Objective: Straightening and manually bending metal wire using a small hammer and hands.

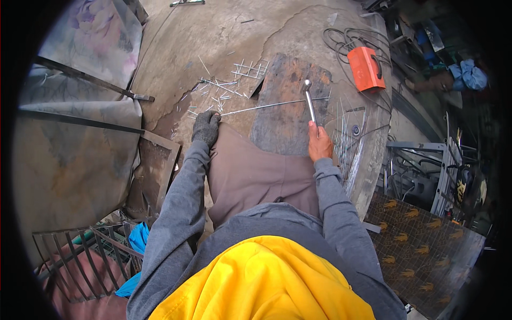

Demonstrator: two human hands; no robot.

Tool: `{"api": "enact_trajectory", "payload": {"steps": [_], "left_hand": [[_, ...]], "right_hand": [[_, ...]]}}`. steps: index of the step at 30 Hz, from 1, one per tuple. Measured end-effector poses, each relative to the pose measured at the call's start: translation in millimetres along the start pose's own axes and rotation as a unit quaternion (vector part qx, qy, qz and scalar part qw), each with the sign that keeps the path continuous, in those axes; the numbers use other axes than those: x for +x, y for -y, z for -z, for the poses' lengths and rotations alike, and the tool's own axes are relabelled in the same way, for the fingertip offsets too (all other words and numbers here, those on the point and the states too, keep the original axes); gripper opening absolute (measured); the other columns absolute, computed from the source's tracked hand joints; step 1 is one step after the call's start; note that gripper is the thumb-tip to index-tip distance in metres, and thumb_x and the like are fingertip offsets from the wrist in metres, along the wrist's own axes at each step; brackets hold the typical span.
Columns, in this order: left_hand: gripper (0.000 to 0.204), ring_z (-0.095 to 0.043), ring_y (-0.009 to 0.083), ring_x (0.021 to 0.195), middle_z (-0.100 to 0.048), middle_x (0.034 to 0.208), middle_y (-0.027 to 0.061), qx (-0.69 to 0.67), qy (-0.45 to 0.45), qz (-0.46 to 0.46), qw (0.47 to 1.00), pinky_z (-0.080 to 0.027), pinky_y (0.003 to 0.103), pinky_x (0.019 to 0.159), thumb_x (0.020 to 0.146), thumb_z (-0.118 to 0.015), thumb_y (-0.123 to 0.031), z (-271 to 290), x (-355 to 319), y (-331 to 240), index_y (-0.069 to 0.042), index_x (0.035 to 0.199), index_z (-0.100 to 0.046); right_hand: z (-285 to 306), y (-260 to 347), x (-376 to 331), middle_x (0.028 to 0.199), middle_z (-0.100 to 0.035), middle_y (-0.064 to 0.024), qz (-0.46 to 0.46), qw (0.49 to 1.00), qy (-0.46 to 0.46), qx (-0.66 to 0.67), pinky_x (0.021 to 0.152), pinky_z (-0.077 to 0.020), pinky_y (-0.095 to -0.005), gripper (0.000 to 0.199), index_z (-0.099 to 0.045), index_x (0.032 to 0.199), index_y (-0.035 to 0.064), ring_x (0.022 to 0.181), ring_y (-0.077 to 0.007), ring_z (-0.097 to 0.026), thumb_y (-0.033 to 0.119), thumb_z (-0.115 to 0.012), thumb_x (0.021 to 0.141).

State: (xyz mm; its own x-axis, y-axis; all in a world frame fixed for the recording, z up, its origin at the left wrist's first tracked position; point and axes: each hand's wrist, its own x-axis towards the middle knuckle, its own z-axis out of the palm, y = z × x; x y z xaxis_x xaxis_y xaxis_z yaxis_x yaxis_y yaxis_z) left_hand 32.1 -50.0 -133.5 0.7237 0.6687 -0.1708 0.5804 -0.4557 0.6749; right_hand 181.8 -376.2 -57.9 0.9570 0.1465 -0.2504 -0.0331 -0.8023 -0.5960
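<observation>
My left hand (206, 128), in a dark grey knitted glove, is closed around the left end of a thin metal rod (256, 108). The rod runs to the right across a worn, dark-stained wooden board (280, 128) on the ground in front of me. Bare, my right hand (319, 143) grips a shiny steel-handled hammer (310, 104). Its small head is up over the board, close to the rod's right part; whether it touches the rod I cannot tell.
Short cut rod pieces (221, 98) and a small welded grid (250, 69) lie beyond my left hand. Long thin rods (349, 144) lie right of the board. An orange machine (366, 69) with coiled cable stands far right. A metal frame (170, 160) borders the left.
</observation>
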Motion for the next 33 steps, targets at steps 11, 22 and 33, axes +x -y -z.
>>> {"api": "enact_trajectory", "payload": {"steps": [11,22,33], "left_hand": [[0.029,-0.059,0.0372,0.107,-0.063,0.110,0.0204,-0.024,-0.029,0.002,0.999,-0.045,0.046,0.094,0.091,-0.059,-0.033,2,-5,5,-0.010,0.105,-0.070],[0.026,-0.060,0.0367,0.106,-0.065,0.106,0.0190,-0.037,-0.037,0.002,0.999,-0.046,0.046,0.094,0.090,-0.061,-0.031,4,-12,11,-0.010,0.102,-0.071],[0.028,-0.062,0.0343,0.103,-0.066,0.106,0.0186,0.001,-0.031,0.002,1.000,-0.047,0.043,0.092,0.089,-0.063,-0.029,3,-17,5,-0.008,0.105,-0.070]], "right_hand": [[11,-7,-23,0.084,-0.062,-0.0275,0.002,0.999,-0.042,0.023,0.075,-0.0427,-0.0533,0.065,-0.057,0.085,0.0000,0.085,-0.0492,-0.058,0.062,-0.041,0.097],[7,-14,-21,0.085,-0.063,-0.0281,0.011,0.999,-0.026,0.020,0.076,-0.0426,-0.0536,0.066,-0.057,0.083,0.0006,0.086,-0.0493,-0.058,0.063,-0.041,0.096],[-12,-7,4,0.091,-0.065,-0.0290,0.029,0.999,-0.021,-0.031,0.078,-0.0436,-0.0564,0.063,-0.059,0.088,0.0021,0.089,-0.0523,-0.059,0.062,-0.041,0.096]]}}
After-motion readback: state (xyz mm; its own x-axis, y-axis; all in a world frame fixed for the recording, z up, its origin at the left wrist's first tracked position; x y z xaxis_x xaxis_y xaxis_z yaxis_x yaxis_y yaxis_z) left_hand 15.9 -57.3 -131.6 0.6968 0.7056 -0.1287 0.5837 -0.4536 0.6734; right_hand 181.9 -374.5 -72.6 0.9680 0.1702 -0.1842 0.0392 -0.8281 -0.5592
